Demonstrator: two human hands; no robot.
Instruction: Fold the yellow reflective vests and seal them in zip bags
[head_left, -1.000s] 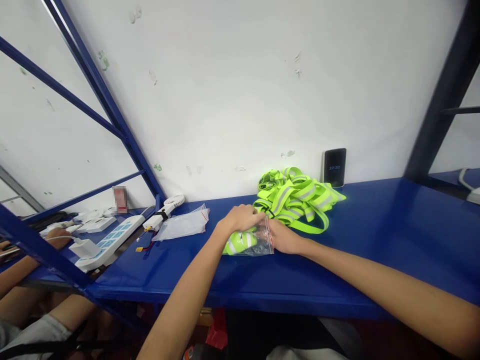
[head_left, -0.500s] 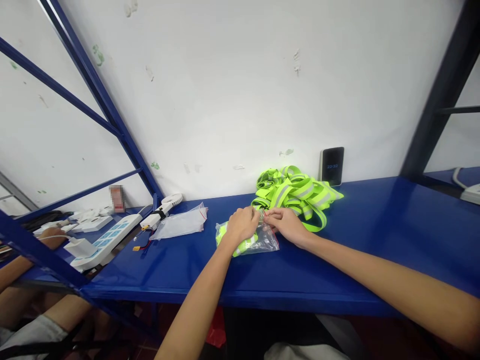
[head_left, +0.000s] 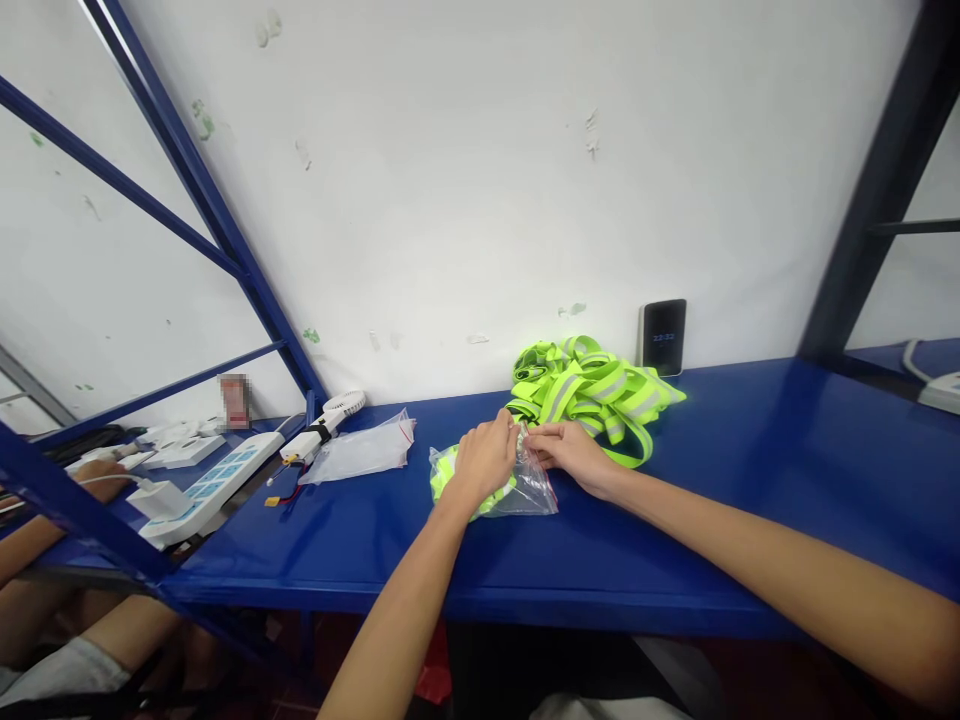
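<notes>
A clear zip bag (head_left: 536, 492) lies on the blue table (head_left: 315, 545), with a folded neon-yellow reflective strap (head_left: 444, 475) inside. My left hand (head_left: 486, 458) is closed over the bag's upper part, its fingertips near the red-edged opening. From the other side my right hand (head_left: 574, 455) pinches the bag's edge, close to the left fingertips. The hands hide part of the bag and the strap in it. Just behind them lies a tangled heap of neon-yellow reflective straps (head_left: 592, 385).
Flat plastic bags (head_left: 364, 450), a small white fan (head_left: 343, 404) and a battery with wires (head_left: 289, 480) lie to the left. A white power strip (head_left: 217, 485) sits past the blue frame post, near another person's hand (head_left: 101, 475). A clock display (head_left: 663, 337) leans against the wall.
My right fingers have shifted slightly toward the left hand along the bag's edge. Both hands remain on the bag; the strap heap has not moved.
</notes>
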